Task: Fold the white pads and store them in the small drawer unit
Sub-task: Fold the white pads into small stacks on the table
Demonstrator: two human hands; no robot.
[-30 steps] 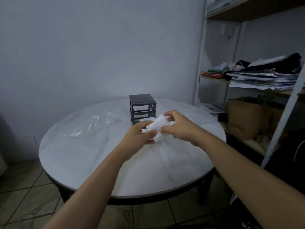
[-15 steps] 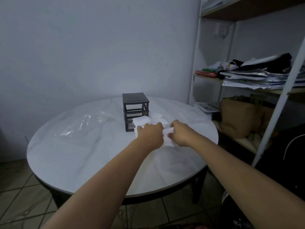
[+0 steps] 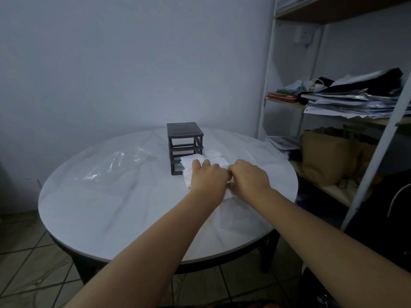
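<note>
Holding soft white fabric pads down just before the small dark grey plastic drawer unit: pressing with the left hand, fingers straight and together; seemingly pinching an edge with the right hand, fingers curled, tips hidden. Liable to spring open if released early, or to shove the light unit back. Round white table; crumpled clear plastic bag left, white metal shelving right.

The feed I'm getting is dim and bluish, with no hard shadows. The wall darkens toward the upper left corner. The white pads are the brightest patch, texture washed out. A weak sheen sits on the plastic sheet, centre left. Wide-angle bend bows the shelf posts on the right; the forearms at the bottom look stretched.
</note>
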